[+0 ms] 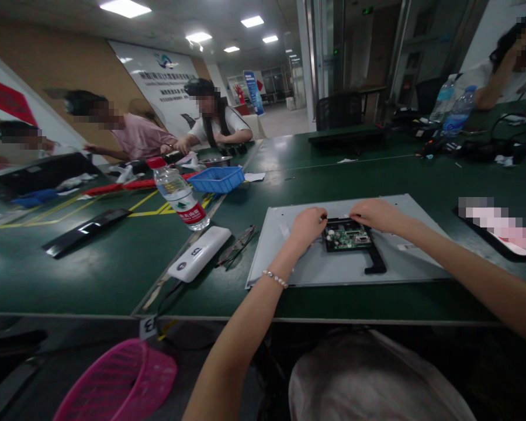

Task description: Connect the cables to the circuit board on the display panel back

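A green circuit board (348,237) sits in a black plastic frame (378,257), which has an arm bent out at its lower right. Under it lies a large flat grey metal panel (272,234). With fingers pinched, my left hand (309,225) grips the frame's far left corner. Similarly, my right hand (372,211) has its fingertips closed at the far right corner of the same frame. The fingertips partly hide the frame's far edge.
Left of the panel are glasses (237,247), a white power bank (200,254) and a water bottle (182,196). Beyond stands a blue basket (218,179). A phone-like slab (502,231) lies right. A pink basket (118,380) is below the table edge. Several people sit around.
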The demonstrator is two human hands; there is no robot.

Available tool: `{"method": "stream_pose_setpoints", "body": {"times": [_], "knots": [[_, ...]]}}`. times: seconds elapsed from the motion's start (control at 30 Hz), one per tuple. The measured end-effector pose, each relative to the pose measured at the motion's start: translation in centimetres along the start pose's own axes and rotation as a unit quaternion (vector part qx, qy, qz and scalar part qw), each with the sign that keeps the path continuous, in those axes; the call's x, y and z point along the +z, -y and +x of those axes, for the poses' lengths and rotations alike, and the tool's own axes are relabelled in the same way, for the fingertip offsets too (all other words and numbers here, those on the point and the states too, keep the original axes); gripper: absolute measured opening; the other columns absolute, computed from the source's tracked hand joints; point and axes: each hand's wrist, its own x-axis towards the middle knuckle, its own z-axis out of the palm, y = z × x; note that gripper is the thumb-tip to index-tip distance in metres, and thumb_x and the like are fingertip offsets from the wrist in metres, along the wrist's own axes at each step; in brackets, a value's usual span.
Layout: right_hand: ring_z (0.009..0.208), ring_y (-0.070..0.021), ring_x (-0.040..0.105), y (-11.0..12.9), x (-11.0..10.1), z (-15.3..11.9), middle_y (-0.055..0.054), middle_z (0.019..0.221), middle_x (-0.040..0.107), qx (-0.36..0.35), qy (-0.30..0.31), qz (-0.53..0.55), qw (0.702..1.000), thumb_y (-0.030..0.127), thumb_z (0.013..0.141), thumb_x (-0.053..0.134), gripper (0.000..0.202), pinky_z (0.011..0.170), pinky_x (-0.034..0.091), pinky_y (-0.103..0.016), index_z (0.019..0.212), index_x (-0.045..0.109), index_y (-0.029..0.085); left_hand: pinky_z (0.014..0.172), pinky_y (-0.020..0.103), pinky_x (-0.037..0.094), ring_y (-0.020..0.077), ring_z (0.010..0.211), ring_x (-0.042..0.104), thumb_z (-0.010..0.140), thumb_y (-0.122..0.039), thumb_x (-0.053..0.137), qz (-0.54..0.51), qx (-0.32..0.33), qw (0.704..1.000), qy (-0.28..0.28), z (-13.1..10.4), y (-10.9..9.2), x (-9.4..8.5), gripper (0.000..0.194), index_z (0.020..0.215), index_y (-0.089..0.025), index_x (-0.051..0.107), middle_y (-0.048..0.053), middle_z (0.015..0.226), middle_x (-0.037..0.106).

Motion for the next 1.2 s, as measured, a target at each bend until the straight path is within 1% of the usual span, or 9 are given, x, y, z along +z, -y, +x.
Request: {"method": "stream_pose_setpoints", "body": {"times": [0.2, 0.37, 0.5, 0.63, 0.73, 0.8, 0.87, 1.03, 1.2], "knots": [[0.089, -0.0236, 0.065, 0.1, -0.2, -0.2, -0.009, 0.098, 0.072, 0.020, 0.005, 0.037, 0.999, 0.025, 0.090, 0.045, 0.028, 0.076, 0.048, -0.033, 0.097, 0.072, 0.019, 0.083, 0.028, 0.049, 0.0196, 0.092, 0.064, 0.087, -0.020, 0.051, -0.014, -0.002, 1.000, -0.007, 0.0, -0.1, 0.0, 0.025, 0.107, -0.019, 0.065, 0.006, 0.102, 0.070], [0.097, -0.0246, 0.064, -0.2, -1.6, -0.9, -0.008, 0.107, 0.070, 0.039, 0.002, 0.070, 0.997, 0.029, 0.090, 0.044, 0.031, 0.086, 0.048, -0.035, 0.102, 0.071, 0.020, 0.086, 0.029, 0.048, 0.0199, 0.098, 0.062, 0.089, -0.021, 0.050, -0.004, -0.002, 1.000, -0.011, -0.3, -0.2, 0.0, 0.028, 0.114, -0.018, 0.062, 0.007, 0.107, 0.067], [0.104, -0.0264, 0.062, -1.4, -2.5, -2.8, -0.008, 0.112, 0.069, 0.099, -0.010, 0.087, 0.991, 0.033, 0.088, 0.045, 0.035, 0.091, 0.048, -0.038, 0.107, 0.070, 0.019, 0.091, 0.031, 0.046, 0.0206, 0.103, 0.059, 0.090, -0.022, 0.048, 0.012, 0.019, 0.999, -0.044, -0.4, -0.4, -0.5, 0.030, 0.117, -0.015, 0.059, 0.010, 0.113, 0.062], [0.097, -0.0272, 0.065, -2.8, -1.8, -5.5, -0.010, 0.109, 0.070, 0.173, 0.015, 0.126, 0.977, 0.039, 0.083, 0.053, 0.039, 0.084, 0.052, -0.041, 0.112, 0.068, 0.018, 0.096, 0.034, 0.042, 0.0204, 0.109, 0.054, 0.093, -0.023, 0.045, 0.005, 0.082, 0.994, -0.065, -0.6, -1.3, -1.4, 0.030, 0.119, -0.016, 0.058, 0.009, 0.119, 0.057], [0.092, -0.0267, 0.067, -3.2, -1.1, -6.9, -0.011, 0.106, 0.070, 0.202, 0.040, 0.161, 0.965, 0.043, 0.078, 0.059, 0.042, 0.080, 0.054, -0.039, 0.109, 0.068, 0.017, 0.102, 0.036, 0.038, 0.0206, 0.117, 0.049, 0.095, -0.028, 0.044, -0.014, 0.169, 0.985, -0.043, -1.1, -2.4, -1.7, 0.032, 0.123, -0.018, 0.055, 0.009, 0.126, 0.054], [0.090, -0.0262, 0.067, -3.3, -0.8, -7.3, -0.011, 0.104, 0.070, 0.212, 0.050, 0.174, 0.961, 0.042, 0.076, 0.061, 0.038, 0.080, 0.054, -0.039, 0.103, 0.070, 0.017, 0.104, 0.036, 0.036, 0.0205, 0.121, 0.047, 0.095, -0.032, 0.044, -0.029, 0.230, 0.973, -0.014, -1.4, -3.0, -1.6, 0.034, 0.125, -0.019, 0.054, 0.009, 0.129, 0.052], [0.089, -0.0257, 0.067, -3.3, -0.6, -7.5, -0.010, 0.100, 0.071, 0.217, 0.053, 0.183, 0.957, 0.040, 0.075, 0.061, 0.032, 0.079, 0.054, -0.038, 0.097, 0.071, 0.018, 0.104, 0.035, 0.035, 0.0205, 0.122, 0.046, 0.095, -0.035, 0.045, -0.044, 0.270, 0.962, 0.009, -1.7, -3.5, -1.4, 0.037, 0.127, -0.019, 0.053, 0.010, 0.130, 0.052], [0.083, -0.0236, 0.067, -3.3, -0.6, -7.5, -0.006, 0.089, 0.072, 0.224, 0.053, 0.222, 0.947, 0.038, 0.077, 0.058, 0.023, 0.072, 0.054, -0.035, 0.089, 0.070, 0.021, 0.105, 0.035, 0.034, 0.0221, 0.123, 0.046, 0.093, -0.040, 0.049, -0.068, 0.293, 0.953, 0.035, -1.9, -4.0, -1.3, 0.043, 0.129, -0.018, 0.052, 0.012, 0.130, 0.053], [0.081, -0.0223, 0.067, -3.1, -0.7, -7.5, -0.005, 0.088, 0.072, 0.251, 0.046, 0.290, 0.922, 0.038, 0.075, 0.062, 0.025, 0.072, 0.053, -0.032, 0.091, 0.069, 0.021, 0.105, 0.035, 0.034, 0.0218, 0.124, 0.046, 0.091, -0.042, 0.052, -0.071, 0.303, 0.948, 0.060, -1.8, -4.1, -1.2, 0.047, 0.132, -0.019, 0.049, 0.011, 0.132, 0.053]]}}
